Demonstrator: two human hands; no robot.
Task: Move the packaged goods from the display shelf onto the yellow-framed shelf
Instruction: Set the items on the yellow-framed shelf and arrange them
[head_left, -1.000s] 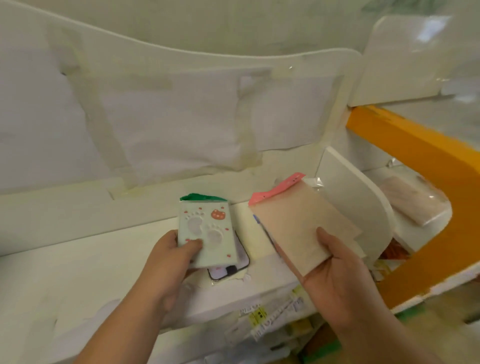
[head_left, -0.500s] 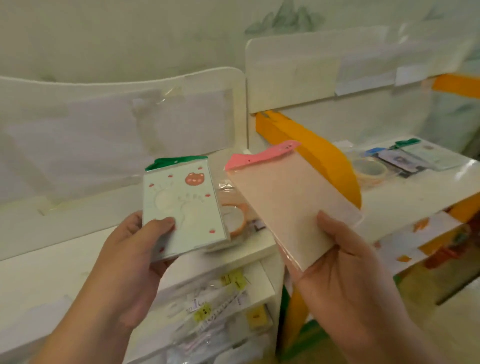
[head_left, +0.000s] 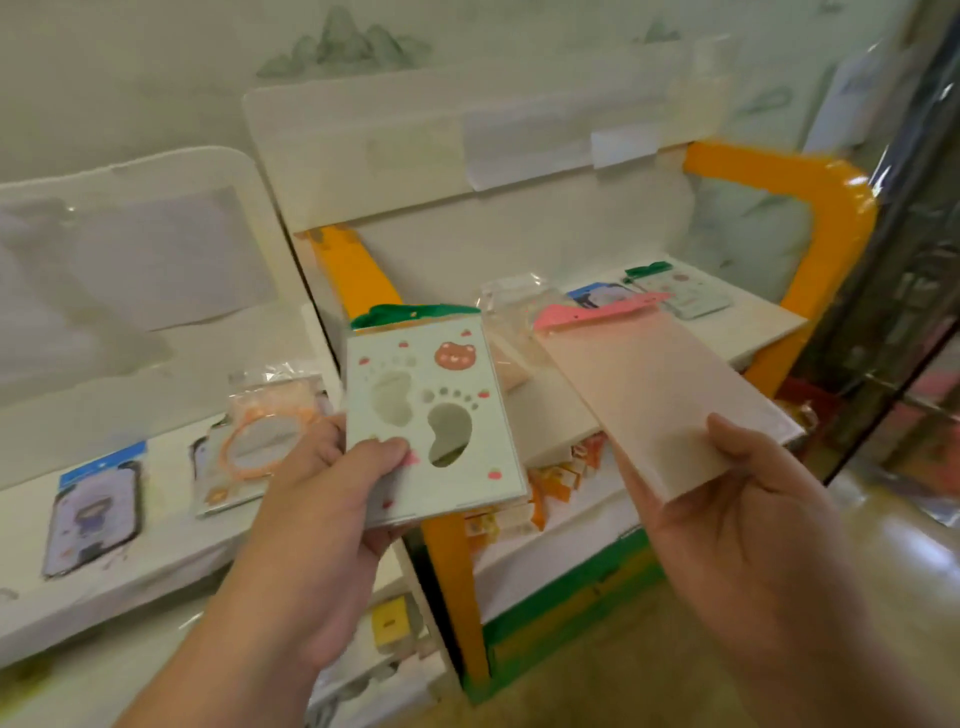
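My left hand grips a pale green packet with a green header and footprint cut-outs, held upright in front of the yellow-framed shelf. My right hand grips a plain beige packet with a pink header, tilted over that shelf's white board. On the white display shelf at left lie a dark phone-case packet with a blue header and a packet with an orange ring.
On the yellow-framed shelf's board lie a green-header packet, a blue-header packet and a clear bag. Lower shelves hold small yellow and orange goods. A dark reflective pillar stands at right.
My view has swung right from the display shelf to the yellow-framed shelf. Both hands have carried their packets along and now hold them in front of it.
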